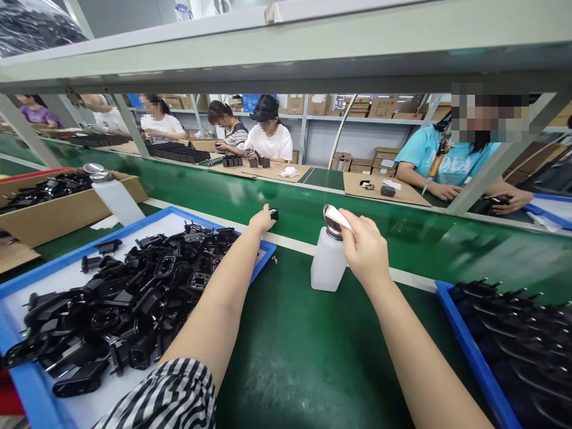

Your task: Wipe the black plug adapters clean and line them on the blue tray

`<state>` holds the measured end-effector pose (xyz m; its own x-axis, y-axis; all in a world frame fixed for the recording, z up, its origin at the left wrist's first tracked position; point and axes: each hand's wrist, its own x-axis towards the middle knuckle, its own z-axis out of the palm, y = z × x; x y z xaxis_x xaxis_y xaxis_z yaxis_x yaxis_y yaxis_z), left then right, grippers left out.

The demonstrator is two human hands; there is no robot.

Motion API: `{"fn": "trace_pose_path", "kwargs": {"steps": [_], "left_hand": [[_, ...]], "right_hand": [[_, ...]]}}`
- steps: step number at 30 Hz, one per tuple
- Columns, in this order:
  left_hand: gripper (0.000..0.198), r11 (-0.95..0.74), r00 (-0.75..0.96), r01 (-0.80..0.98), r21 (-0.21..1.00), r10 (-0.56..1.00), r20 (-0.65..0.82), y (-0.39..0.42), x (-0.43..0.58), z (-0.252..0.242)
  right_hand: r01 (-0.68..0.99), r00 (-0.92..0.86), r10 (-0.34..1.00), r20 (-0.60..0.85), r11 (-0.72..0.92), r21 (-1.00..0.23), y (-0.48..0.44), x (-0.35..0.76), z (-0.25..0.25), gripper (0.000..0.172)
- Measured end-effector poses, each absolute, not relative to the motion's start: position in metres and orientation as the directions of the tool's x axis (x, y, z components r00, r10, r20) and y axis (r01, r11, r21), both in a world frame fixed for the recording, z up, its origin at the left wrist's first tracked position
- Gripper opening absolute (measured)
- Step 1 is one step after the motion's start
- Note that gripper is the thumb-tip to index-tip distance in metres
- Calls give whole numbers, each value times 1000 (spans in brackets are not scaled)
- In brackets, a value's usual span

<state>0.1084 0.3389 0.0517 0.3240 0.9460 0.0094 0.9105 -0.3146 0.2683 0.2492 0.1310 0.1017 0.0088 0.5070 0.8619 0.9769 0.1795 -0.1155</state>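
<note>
My right hand [367,245] pinches a folded white cloth [338,218] against the metal top of a translucent white bottle [329,262], which stands on the green work surface [286,345]. Farther left, my left hand [261,219] is stretched forward over the green belt, its fingers closed on a small black part [274,214]. Under my left forearm lies a blue-rimmed tray [167,213] heaped with loose black plastic parts [165,266].
A second blue tray [473,357] at the right holds rows of black plugs [527,351]. A cardboard box [53,217] and another bottle [117,199] stand at the left. Several people sit across the belt. A shelf beam [286,50] crosses overhead.
</note>
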Motion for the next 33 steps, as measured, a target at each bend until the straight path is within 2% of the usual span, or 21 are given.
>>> {"fn": "trace_pose_path", "kwargs": {"steps": [3,10,16,20,27,33], "left_hand": [[53,-406,419,875,265,908,5,338,111,49],[33,-568,581,783,254,813,28,344,112,46],[37,-638,645,740,213,763,44,338,121,46],[37,-645,645,743,178,762,67,326,129,50],[34,-601,578,786,143,797,175,285,105,102],[33,-636,612,760,132,770,181,198,44,143]], "right_hand": [[977,18,511,860,173,-123,131,249,101,32],[976,-7,486,874,194,-100,131,249,101,31],[973,-19,481,877,212,-95,132,250,100,31],[969,-46,569,821,224,-101,132,248,104,32],[953,66,711,700,164,-256,120,244,123,35],[959,80,705,704,137,-246,116,243,122,36]]}}
